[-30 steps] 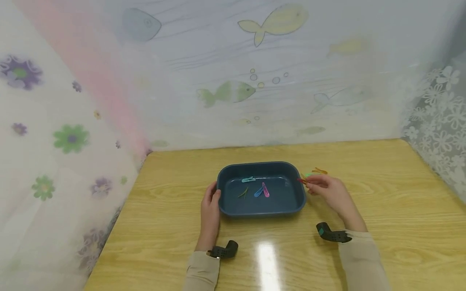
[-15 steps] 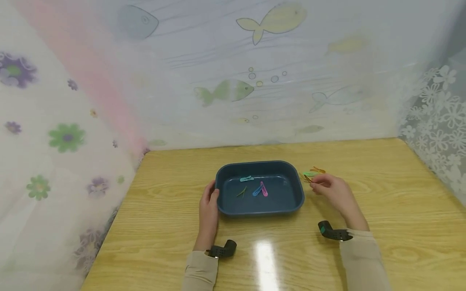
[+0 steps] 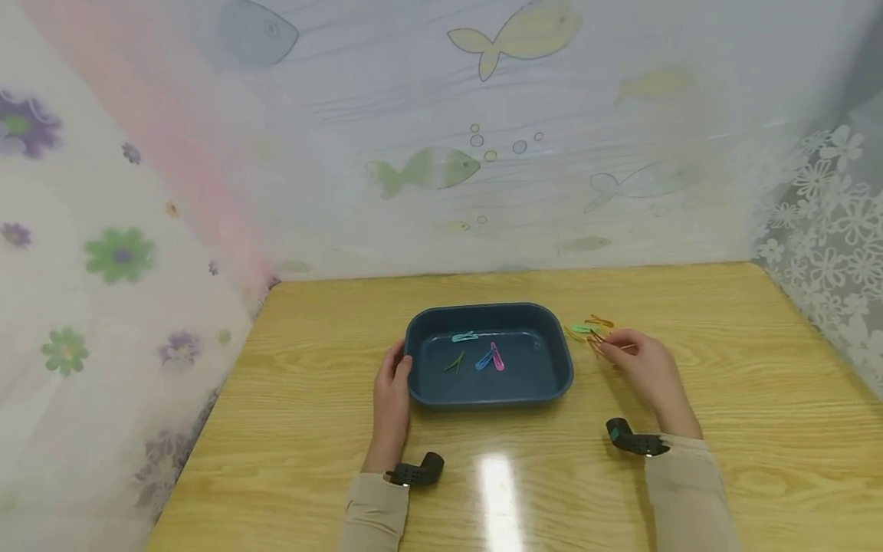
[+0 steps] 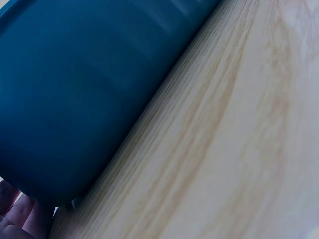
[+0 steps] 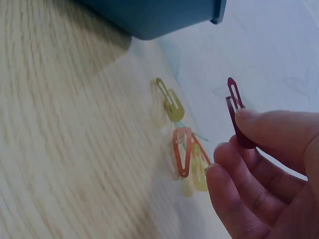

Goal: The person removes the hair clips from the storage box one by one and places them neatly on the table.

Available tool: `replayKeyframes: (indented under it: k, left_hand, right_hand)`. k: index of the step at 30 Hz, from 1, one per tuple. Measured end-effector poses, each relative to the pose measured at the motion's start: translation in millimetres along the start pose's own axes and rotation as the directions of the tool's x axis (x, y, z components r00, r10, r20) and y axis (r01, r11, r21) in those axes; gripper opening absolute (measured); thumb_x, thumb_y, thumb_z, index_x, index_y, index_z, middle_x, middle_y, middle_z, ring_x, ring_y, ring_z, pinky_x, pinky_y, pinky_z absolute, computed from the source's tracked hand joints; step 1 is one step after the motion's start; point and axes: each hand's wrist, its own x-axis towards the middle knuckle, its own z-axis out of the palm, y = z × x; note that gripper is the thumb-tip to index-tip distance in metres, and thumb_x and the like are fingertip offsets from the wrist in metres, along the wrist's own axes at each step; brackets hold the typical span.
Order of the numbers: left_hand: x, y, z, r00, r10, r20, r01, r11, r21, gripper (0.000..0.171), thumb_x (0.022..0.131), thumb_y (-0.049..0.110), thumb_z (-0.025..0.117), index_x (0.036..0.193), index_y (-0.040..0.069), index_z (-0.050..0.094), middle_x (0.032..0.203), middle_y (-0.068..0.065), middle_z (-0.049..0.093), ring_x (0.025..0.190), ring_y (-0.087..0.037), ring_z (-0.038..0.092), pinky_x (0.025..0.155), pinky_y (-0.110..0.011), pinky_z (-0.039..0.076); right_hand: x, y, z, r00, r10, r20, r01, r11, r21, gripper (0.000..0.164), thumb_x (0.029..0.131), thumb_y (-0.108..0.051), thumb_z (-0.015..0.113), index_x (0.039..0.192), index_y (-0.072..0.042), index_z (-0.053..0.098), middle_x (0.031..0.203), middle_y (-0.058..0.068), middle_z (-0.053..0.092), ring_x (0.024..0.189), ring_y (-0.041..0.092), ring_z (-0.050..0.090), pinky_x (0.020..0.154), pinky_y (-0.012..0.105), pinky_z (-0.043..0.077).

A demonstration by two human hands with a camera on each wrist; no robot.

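Note:
A dark red snap hair clip [image 5: 237, 119] is pinched between the thumb and finger of my right hand [image 3: 645, 372], its two prongs spread apart. That hand is just right of the dark blue basin [image 3: 490, 403]. My left hand [image 3: 392, 399] grips the basin's left side, thumb at the rim and the other fingers against the outer wall. Inside the basin lie a light blue clip [image 3: 464, 336], an olive clip [image 3: 455, 363], a blue clip [image 3: 485, 359] and a pink clip [image 3: 498, 357].
Several loose clips lie on the wooden table [image 3: 290, 368] right of the basin, among them a green clip [image 3: 581, 329], an orange clip [image 3: 599, 320] and a yellow-olive clip [image 5: 174, 107]. A fish-printed curtain [image 3: 345, 230] hangs behind the table.
From beside the basin's right rim, my right hand has moved a little to the right with the red hair clip. My left hand keeps its grip, and the clips inside look the same.

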Motion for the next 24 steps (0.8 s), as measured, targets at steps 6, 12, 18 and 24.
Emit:
replayKeyframes:
  k: [6, 12, 18, 24]
  left_hand:
    - [1.0, -0.3, 0.1, 1.0, 0.008, 0.008, -0.008, 1.0, 0.007, 0.034, 0.094, 0.031, 0.043, 0.126, 0.021, 0.048, 0.126, 0.005, 0.047, 0.118, -0.01, 0.04, 0.099, -0.035, 0.032]
    - [1.1, 3.4, -0.6, 1.0, -0.01, 0.017, 0.01, 1.0, -0.008, 0.033, 0.094, 0.028, 0.043, 0.126, 0.021, 0.048, 0.126, 0.004, 0.047, 0.118, -0.009, 0.04, 0.099, -0.032, 0.032]
    - [-5.5, 20.9, -1.5, 0.999, -0.019, 0.028, 0.02, 1.0, -0.011, 0.035, 0.095, 0.02, 0.043, 0.128, 0.012, 0.047, 0.128, -0.003, 0.047, 0.119, -0.014, 0.04, 0.1, -0.035, 0.031]
    - [-10.3, 30.1, -0.5, 0.999, -0.024, 0.03, 0.023, 1.0, 0.013, 0.036, 0.095, 0.019, 0.041, 0.129, 0.008, 0.045, 0.129, -0.006, 0.046, 0.119, -0.015, 0.039, 0.1, -0.034, 0.031]
  right_hand:
    - [0, 8, 0, 1.0, 0.025, 0.0, -0.025, 0.999, 0.028, 0.036, 0.09, -0.035, 0.05, 0.112, -0.008, 0.058, 0.1, 0.013, 0.061, 0.079, 0.023, 0.061, 0.061, 0.029, 0.046]
    - [1, 14, 0, 0.997, 0.076, -0.001, -0.076, 0.994, 0.083, 0.037, 0.091, -0.033, 0.048, 0.116, -0.006, 0.057, 0.104, 0.014, 0.061, 0.084, 0.022, 0.061, 0.062, 0.024, 0.047]
    - [0, 19, -1, 0.992, 0.124, -0.003, -0.122, 0.987, 0.105, 0.039, 0.092, -0.031, 0.047, 0.117, -0.003, 0.055, 0.108, 0.017, 0.059, 0.086, 0.02, 0.059, 0.061, 0.02, 0.047]
    - [-1, 20, 0, 0.988, 0.153, -0.004, -0.152, 0.982, 0.112, 0.038, 0.092, -0.028, 0.048, 0.116, 0.0, 0.056, 0.108, 0.019, 0.058, 0.084, 0.02, 0.059, 0.06, 0.019, 0.048]
